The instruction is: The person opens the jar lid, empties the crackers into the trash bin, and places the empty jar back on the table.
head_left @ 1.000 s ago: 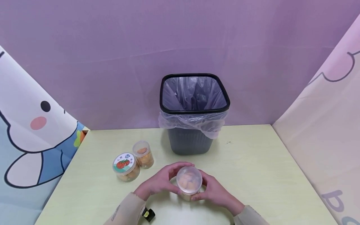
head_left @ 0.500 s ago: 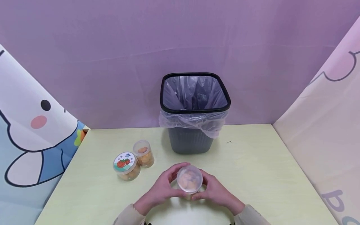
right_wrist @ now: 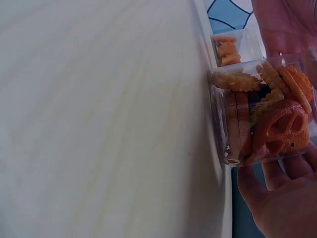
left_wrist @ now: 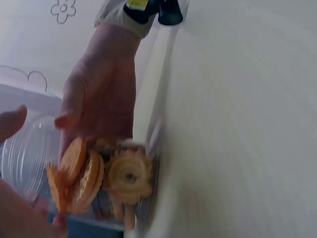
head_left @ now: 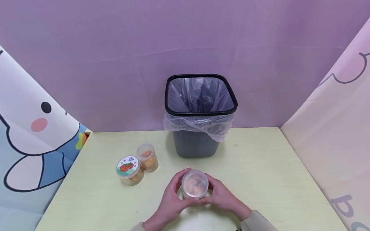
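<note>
Both hands hold a clear plastic cookie jar [head_left: 195, 183] with a translucent lid, standing low in front of the person. My left hand [head_left: 172, 198] curves round its left side, thumb across the front. From the other side my right hand [head_left: 222, 196] grips it, and the two thumbs nearly meet. Through the jar wall in the left wrist view, ridged round cookies [left_wrist: 130, 176] show beside the ribbed lid [left_wrist: 29, 158]. The right wrist view shows more cookies, including a reddish one [right_wrist: 280, 126], with the right hand's fingers under the jar's side.
Left of the hands stand a wide jar [head_left: 130, 170] with a tomato picture on its lid and a slimmer clear jar [head_left: 148, 158] of cookies beside it. Behind them is a grey bin [head_left: 196, 144] with a black rim and a plastic liner. A purple cloth [head_left: 115, 80] hangs at the back.
My left wrist has swung down and right, and the left thumb has slid along the jar's front towards the right thumb. The right hand and the jar stay nearly in place.
</note>
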Action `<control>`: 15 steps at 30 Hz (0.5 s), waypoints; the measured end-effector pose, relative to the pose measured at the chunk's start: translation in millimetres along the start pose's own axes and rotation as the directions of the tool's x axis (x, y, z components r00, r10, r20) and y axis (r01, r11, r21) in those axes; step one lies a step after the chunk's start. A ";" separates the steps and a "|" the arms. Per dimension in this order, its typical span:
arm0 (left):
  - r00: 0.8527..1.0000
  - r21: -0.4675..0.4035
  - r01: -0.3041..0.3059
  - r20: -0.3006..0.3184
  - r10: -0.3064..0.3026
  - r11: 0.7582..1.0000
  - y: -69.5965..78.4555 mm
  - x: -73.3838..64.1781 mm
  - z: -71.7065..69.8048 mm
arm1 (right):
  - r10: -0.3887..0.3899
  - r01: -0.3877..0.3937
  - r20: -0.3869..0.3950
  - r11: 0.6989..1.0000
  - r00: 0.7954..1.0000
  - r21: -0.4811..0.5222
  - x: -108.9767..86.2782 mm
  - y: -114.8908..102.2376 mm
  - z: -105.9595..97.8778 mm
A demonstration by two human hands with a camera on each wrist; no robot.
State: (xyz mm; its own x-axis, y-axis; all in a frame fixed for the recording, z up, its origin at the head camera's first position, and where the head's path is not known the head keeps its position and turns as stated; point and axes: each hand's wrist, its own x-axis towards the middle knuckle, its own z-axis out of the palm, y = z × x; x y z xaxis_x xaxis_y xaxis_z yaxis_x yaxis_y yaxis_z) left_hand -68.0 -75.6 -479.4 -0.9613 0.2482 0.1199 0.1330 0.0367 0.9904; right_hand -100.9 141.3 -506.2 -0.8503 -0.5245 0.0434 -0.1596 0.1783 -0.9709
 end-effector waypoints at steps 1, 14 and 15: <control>1.000 -0.002 0.002 -0.015 -0.002 1.000 0.3 -0.9 1.7 | 0.003 -0.003 -0.002 1.000 1.000 -0.001 -0.1 -0.4 0.1; 1.000 0.015 -0.004 -0.020 0.004 1.000 -0.5 -4.1 2.7 | -0.007 0.007 0.001 1.000 1.000 0.001 0.1 0.6 -0.2; 1.000 0.020 -0.005 -0.008 0.005 1.000 -0.8 -3.5 1.0 | -0.007 0.007 0.001 1.000 1.000 0.001 0.2 0.7 -0.4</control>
State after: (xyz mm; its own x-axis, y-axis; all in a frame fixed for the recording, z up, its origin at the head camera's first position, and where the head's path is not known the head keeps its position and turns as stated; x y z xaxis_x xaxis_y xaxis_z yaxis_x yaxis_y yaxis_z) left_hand -64.5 -75.6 -480.7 -0.9625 0.2404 0.1257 0.1428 0.0548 0.9882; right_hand -101.4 141.6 -506.8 -0.8485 -0.5268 0.0497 -0.1651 0.1743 -0.9708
